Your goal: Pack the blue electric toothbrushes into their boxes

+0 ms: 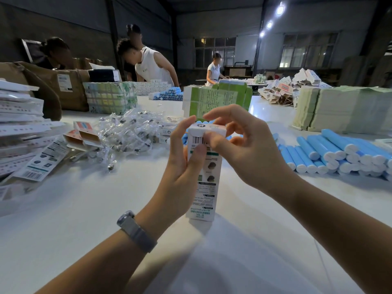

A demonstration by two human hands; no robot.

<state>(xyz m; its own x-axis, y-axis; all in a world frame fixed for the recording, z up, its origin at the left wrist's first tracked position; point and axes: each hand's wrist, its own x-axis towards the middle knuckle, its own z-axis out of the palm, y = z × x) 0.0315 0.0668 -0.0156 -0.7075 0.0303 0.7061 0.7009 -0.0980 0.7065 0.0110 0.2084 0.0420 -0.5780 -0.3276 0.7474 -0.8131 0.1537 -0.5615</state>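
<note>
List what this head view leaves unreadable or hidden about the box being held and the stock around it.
- Box contents: top flap closed, so a toothbrush inside cannot be confirmed.
- Box print: too small and upside down.
- Left hand covers the box's left side; right hand pinches the top.
- Toothbrush pile: cut off by the right edge, count unknown.
- Bagged parts: blurred by wrap glare.

I see a tall white printed cardboard box standing upright mid-bench, top flap closed, and blue cylindrical toothbrush handles heaped at right.
</note>
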